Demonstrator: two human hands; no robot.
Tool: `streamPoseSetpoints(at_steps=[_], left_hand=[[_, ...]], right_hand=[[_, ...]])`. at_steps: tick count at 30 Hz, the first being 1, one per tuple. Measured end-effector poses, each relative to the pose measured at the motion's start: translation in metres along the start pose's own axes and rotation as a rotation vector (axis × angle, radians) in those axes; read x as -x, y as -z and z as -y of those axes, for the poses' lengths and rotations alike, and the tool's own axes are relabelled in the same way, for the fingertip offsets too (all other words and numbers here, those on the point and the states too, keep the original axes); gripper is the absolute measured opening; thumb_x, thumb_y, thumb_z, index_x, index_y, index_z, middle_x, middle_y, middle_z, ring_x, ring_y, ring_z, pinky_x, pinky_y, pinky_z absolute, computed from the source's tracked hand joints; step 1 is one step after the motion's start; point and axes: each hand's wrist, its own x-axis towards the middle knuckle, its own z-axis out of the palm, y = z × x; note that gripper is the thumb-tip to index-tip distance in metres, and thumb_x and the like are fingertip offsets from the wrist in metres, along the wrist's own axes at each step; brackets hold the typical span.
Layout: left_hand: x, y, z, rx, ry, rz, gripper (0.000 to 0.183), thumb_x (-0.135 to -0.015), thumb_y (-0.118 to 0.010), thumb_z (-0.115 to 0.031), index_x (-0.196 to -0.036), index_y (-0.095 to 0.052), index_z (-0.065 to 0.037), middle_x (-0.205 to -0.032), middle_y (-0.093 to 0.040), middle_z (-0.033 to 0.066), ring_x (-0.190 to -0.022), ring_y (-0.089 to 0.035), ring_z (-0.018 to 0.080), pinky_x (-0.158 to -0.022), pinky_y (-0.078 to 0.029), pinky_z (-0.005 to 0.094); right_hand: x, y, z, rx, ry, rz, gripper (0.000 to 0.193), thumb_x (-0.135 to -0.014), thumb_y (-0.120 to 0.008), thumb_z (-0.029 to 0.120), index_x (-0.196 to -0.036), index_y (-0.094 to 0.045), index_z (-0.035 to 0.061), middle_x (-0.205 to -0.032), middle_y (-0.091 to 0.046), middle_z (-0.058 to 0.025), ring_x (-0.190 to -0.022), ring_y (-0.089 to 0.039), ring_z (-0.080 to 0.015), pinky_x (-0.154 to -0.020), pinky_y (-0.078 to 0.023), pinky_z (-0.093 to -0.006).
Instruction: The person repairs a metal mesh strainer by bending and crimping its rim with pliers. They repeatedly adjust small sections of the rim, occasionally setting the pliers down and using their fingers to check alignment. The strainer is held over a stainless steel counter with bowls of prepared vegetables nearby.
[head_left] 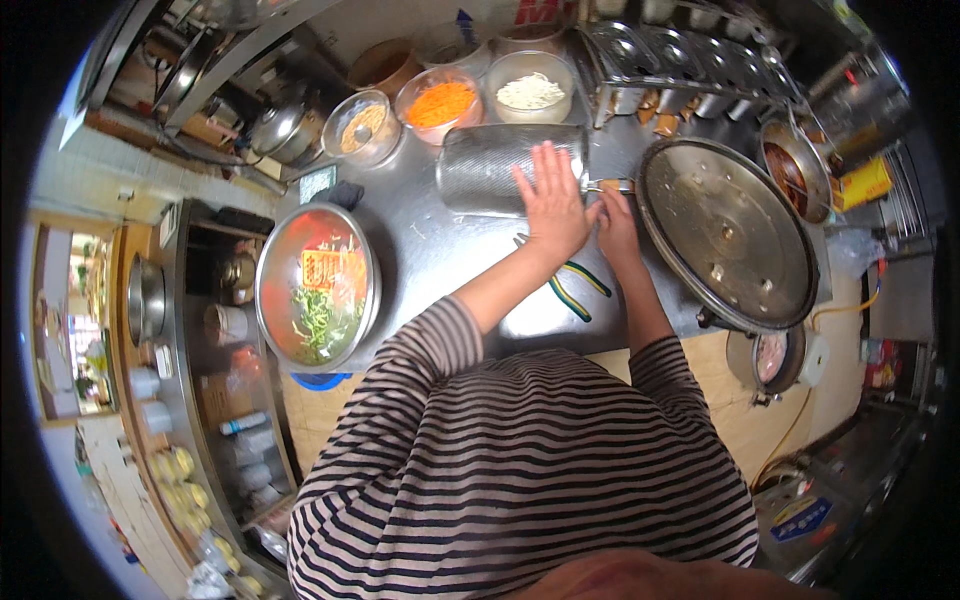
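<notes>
A cylindrical metal mesh strainer (482, 172) lies on its side on the steel table. My left hand (557, 208) presses flat against its mesh near the right end, fingers stretched out. At that end a short wooden handle (612, 186) sticks out, and the fingers of my right hand (617, 230) close on it, partly hiding it. Just below my hands, pliers (578, 290) with green and yellow grips lie on the table, partly covered by my left forearm.
Left stands a steel bowl (372, 290) with shredded greens and an orange item. Behind are tubs of orange shreds (440, 104), white shreds (530, 94) and tan pieces (362, 128). A large round metal lid (727, 232) sits right, near a pan (797, 170) and condiment rack (670, 65).
</notes>
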Motion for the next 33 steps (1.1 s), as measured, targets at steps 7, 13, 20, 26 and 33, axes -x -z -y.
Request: streamPoseSetpoints(at_steps=[7,13,20,26,33], left_hand=[[-0.043,-0.012,-0.01,0.032,0.026,-0.023,0.106,-0.079,-0.071,-0.052,-0.15,-0.024,0.01,-0.157,-0.019,0.0315,-0.15,-0.01,0.0442,-0.116,-0.004,0.0653],[-0.029,-0.006,-0.001,0.122,-0.083,-0.2,0.119,-0.063,-0.078,-0.055,-0.149,-0.026,0.006,-0.158,-0.019,0.0304,-0.149,-0.013,0.0442,-0.114,-0.015,0.0684],[0.043,0.065,0.038,0.389,0.094,-0.197,0.098,-0.073,-0.078,-0.041,-0.146,-0.031,0.004,-0.156,-0.024,0.0277,-0.148,-0.016,0.0441,-0.119,-0.008,0.0603],[0.133,0.153,0.101,0.353,0.207,-0.531,0.088,-0.075,-0.072,-0.032,-0.146,-0.032,0.002,-0.152,-0.033,0.0242,-0.142,-0.029,0.0413,-0.116,-0.017,0.0567],[0.298,0.219,0.163,0.153,0.382,-0.493,0.077,-0.079,-0.077,-0.029,-0.141,-0.039,0.0,-0.146,-0.04,0.0222,-0.136,-0.036,0.0409,-0.114,-0.023,0.0559]], right_hand=[[0.01,0.006,-0.003,-0.027,-0.062,-0.009,0.039,-0.085,-0.055,-0.003,-0.124,-0.06,-0.0021,-0.129,-0.056,-0.0211,-0.121,-0.054,-0.0382,-0.104,-0.043,-0.0418],[0.025,0.004,0.02,-0.133,0.127,-0.094,0.022,-0.092,-0.061,0.015,-0.107,-0.069,0.0016,-0.106,-0.068,-0.0189,-0.098,-0.066,-0.0337,-0.086,-0.051,-0.0408],[0.04,-0.002,0.139,-0.497,0.31,0.152,0.023,-0.093,-0.061,0.014,-0.104,-0.065,-0.0056,-0.089,-0.064,-0.0182,-0.076,-0.06,-0.0321,-0.071,-0.048,-0.0392],[0.021,0.008,0.27,-0.472,0.525,0.32,0.014,-0.088,-0.061,-0.001,-0.101,-0.062,-0.0057,-0.088,-0.061,-0.0155,-0.076,-0.059,-0.0279,-0.069,-0.049,-0.037],[0.051,0.001,0.456,-1.918,0.903,0.254,0.012,-0.089,-0.055,0.012,-0.084,-0.058,0.0019,-0.08,-0.058,-0.0118,-0.068,-0.055,-0.0211,-0.056,-0.042,-0.0323]])
